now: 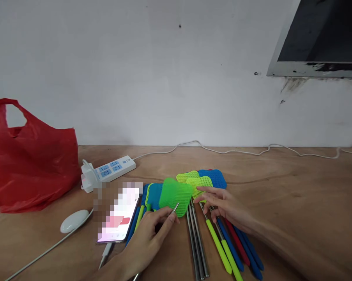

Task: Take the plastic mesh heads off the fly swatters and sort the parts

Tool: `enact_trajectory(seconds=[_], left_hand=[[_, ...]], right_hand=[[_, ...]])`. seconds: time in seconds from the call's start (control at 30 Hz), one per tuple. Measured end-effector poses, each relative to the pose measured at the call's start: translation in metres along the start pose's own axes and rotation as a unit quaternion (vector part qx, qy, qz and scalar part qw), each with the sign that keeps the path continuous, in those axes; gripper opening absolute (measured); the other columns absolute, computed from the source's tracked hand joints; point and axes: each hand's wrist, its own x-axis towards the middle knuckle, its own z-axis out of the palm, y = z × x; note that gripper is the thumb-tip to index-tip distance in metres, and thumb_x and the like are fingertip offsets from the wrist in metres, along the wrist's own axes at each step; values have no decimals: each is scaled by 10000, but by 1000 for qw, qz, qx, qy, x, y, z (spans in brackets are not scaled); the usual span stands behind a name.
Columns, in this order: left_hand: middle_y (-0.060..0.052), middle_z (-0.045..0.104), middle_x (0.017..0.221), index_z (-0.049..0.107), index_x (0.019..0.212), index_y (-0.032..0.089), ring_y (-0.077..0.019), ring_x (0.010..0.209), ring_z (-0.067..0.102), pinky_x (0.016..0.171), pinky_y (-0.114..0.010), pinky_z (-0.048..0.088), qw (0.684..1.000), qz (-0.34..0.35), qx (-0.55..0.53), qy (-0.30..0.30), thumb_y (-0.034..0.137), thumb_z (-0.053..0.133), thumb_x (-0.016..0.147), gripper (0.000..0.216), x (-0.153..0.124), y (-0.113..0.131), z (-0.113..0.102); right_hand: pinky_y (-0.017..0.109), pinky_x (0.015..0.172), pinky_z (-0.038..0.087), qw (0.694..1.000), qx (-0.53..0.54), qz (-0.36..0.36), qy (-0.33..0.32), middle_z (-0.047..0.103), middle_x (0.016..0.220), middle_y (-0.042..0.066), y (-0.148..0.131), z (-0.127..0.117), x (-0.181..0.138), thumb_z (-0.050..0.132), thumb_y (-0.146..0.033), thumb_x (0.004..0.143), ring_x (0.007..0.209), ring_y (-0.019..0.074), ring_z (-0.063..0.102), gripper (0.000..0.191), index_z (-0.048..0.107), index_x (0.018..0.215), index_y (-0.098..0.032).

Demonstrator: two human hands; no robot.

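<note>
In the head view, a wooden table (295, 187) fills the lower half, and a heap of fly swatters lies on it at about 6 o'clock of the picture. The left hand (152, 230) comes in from 7 o'clock. Its thumb and forefinger are pinched on the thin metal rod of the green fly swatter (176, 193), just under the mesh head. This head lies tilted on top of the heap, at 1 o'clock from the left hand. The right hand (225, 207) comes in from 4 o'clock. Its fingers are stretched and loose, not closed on anything, and the fingertips touch the yellow swatter heads (197, 183). Behind these, at 12 o'clock, a blue swatter head (213, 177) lies flat.

A teal swatter head (154, 194) lies at 9 o'clock from the green one, partly under it. Bare metal rods (197, 246) lie between the two hands and run toward 6 o'clock. Under the right hand the coloured handles (231, 249), yellow-green, blue and red, run side by side toward 5 o'clock.

At 9 o'clock from the left hand a phone (120, 218) lies with its screen lit. A white power strip (111, 169) lies at 11 o'clock from it, and a red plastic bag (29, 164) stands at the far 9 o'clock edge.
</note>
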Motion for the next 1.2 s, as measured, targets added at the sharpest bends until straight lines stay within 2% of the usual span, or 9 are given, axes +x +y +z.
enact_trajectory(seconds=[0.1,0.17,0.33,0.47,0.67,0.83,0.9,1.0,1.2], left_hand=[[-7,581,724,642,821,188,-193,705,549,620,-271,386,999,-18,-36,10,547,392,971,463,-1,-2,2],[9,571,680,634,830,186,-163,591,542,529,-249,389,994,-49,-93,9,616,421,938,491,1,-5,4],[57,573,511,558,909,188,-120,346,505,365,-210,371,954,-137,-268,-17,745,544,815,565,10,-10,7],[-37,727,729,517,896,182,-136,509,633,508,-242,511,921,-127,-367,3,671,692,773,534,13,-11,8],[-75,741,976,508,1019,193,-187,728,712,762,-348,566,881,-143,-450,-8,625,771,736,580,9,-8,14],[-71,689,1026,550,1137,188,-219,910,674,874,-376,523,927,-56,-369,-34,594,629,882,486,4,-6,12],[-48,671,946,571,1127,194,-212,868,647,796,-333,511,959,-15,-283,-32,539,577,929,398,3,-6,9],[3,593,729,615,903,198,-172,682,565,609,-263,412,994,10,-103,-31,445,518,971,274,-1,-6,6],[36,498,598,573,746,203,-142,555,465,537,-250,307,998,25,47,-45,369,453,995,322,-3,-7,5]], right_hand=[[184,416,449,999,-6,-32,28,674,788,24,0,0,-1,747,-506,776,562,105,568,394,683,992,-183],[165,379,402,998,-7,-52,41,669,739,14,5,-1,-1,730,-527,783,501,85,539,405,693,974,-172],[153,313,332,999,-36,-19,-35,677,633,21,16,4,-9,672,-575,810,372,59,465,442,679,848,-134],[148,306,336,987,-89,24,-129,742,723,66,11,16,-22,597,-603,851,332,45,465,460,621,831,-145],[129,283,265,965,-70,91,-236,733,695,9,10,24,-33,691,-517,825,282,20,387,393,570,966,-171],[147,284,165,971,-35,92,-216,644,531,-33,15,17,-29,611,-505,894,279,26,322,364,623,968,-149],[156,296,144,983,6,76,-166,606,480,-49,14,13,-28,572,-501,918,278,31,288,356,602,1006,-157],[162,317,172,996,57,31,-64,553,431,-75,11,10,-28,577,-494,907,295,56,296,357,549,1083,-184],[176,337,175,993,98,-34,49,496,417,-77,10,6,-22,607,-480,846,336,72,314,275,521,871,-220]])
